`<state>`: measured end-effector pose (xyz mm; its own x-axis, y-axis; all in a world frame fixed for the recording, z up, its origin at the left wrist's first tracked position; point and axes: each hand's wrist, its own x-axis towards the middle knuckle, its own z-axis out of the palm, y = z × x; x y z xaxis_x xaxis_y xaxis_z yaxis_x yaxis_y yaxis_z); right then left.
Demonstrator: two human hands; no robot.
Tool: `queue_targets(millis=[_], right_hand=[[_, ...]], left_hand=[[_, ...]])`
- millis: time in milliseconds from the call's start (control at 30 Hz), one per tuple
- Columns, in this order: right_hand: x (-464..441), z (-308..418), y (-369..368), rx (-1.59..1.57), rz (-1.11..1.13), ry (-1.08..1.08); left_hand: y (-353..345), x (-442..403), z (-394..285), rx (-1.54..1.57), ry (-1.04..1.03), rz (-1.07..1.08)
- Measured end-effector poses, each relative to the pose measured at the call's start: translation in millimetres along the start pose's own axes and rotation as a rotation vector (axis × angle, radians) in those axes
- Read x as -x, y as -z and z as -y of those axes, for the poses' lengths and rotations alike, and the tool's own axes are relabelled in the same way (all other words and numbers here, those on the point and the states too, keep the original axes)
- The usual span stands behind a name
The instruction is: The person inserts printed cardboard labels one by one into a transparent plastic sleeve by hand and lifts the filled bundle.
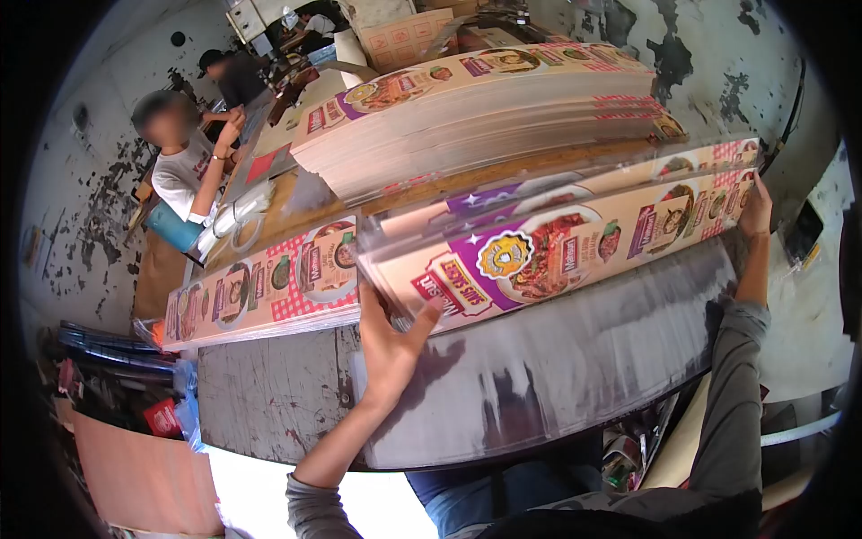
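A bundle of long printed card sheets (575,247), with food pictures and purple and red lettering, is held tilted between both hands. My left hand (391,346) grips its near left corner, thumb on the printed face and the other fingers partly hidden behind the edge. At the far right end, my right hand (757,211) clasps the short edge. Beneath the bundle lies a shiny grey sheet (548,377) on the worktable. Directly behind stand more printed sheets, upright or tilted; I cannot tell whether they belong to the same bundle.
A tall stack of printed sheets (476,117) stands at the back of the table. To the left lies a lower pile (265,292). A person (184,166) sits at the far left side, with others beyond. A plywood board (144,472) leans at lower left.
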<state>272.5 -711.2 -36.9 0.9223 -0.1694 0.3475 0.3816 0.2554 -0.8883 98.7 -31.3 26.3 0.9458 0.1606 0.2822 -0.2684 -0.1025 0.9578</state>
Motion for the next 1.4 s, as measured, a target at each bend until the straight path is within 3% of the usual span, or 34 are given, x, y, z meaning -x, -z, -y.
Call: queue_targets(millis=[33,100,200,233,300,367,433,467,567,700,833,867,933,1000,1167,1233,1267,1367,1400], right_hand=[[-2,-2,4,0.124,0.069,0.051],[-5,4,11,-0.012,-0.031,-0.055],[-7,27,7,-0.27,0.617,-0.281],[-1,34,-18,-0.27,0.619,-0.278],[15,48,-77,-0.131,-0.267,-0.02],[23,68,-117,-0.22,-0.263,-0.092],[19,73,-125,-0.082,0.392,-0.106],[29,69,-129,-0.188,0.36,-0.058],[31,68,-129,-0.118,0.204,-0.057],[24,68,-100,-0.03,0.214,-0.077],[12,72,-77,0.189,-0.018,-0.205],[10,71,-74,0.208,-0.118,-0.209],[17,73,-90,0.213,-0.087,-0.146],[22,75,-96,0.233,-0.066,-0.045],[4,62,-57,0.135,-0.007,-0.176],[0,55,-63,0.091,-0.323,-0.117],[-3,47,-70,0.163,-0.395,0.065],[2,48,-70,0.074,-0.381,0.001],[4,49,-72,0.036,-0.353,-0.032]], left_hand=[[1,-2,-1,0.032,0.067,-0.001],[1,-4,1,0.044,0.092,-0.034],[1,-5,3,0.125,0.076,-0.057],[1,-4,4,0.152,0.035,-0.049],[6,1,9,0.153,0.021,-0.01],[11,4,14,0.227,0.025,0.032],[13,10,18,0.25,0.037,0.074],[14,11,20,0.272,0.046,0.116],[17,11,25,0.242,-0.006,0.263],[12,13,12,0.285,0.04,0.195],[13,5,10,0.259,0.058,0.125],[10,3,2,0.27,-0.051,0.094],[4,-5,-12,0.256,-0.225,0.03],[10,-10,-10,0.202,-0.21,0.043],[10,-16,-12,0.206,-0.143,0.103],[11,-20,-2,0.093,-0.242,0.034],[12,-24,5,0.048,-0.307,-0.003],[8,-18,3,0.191,-0.258,0.02],[11,-14,14,0.248,-0.146,0.048]])
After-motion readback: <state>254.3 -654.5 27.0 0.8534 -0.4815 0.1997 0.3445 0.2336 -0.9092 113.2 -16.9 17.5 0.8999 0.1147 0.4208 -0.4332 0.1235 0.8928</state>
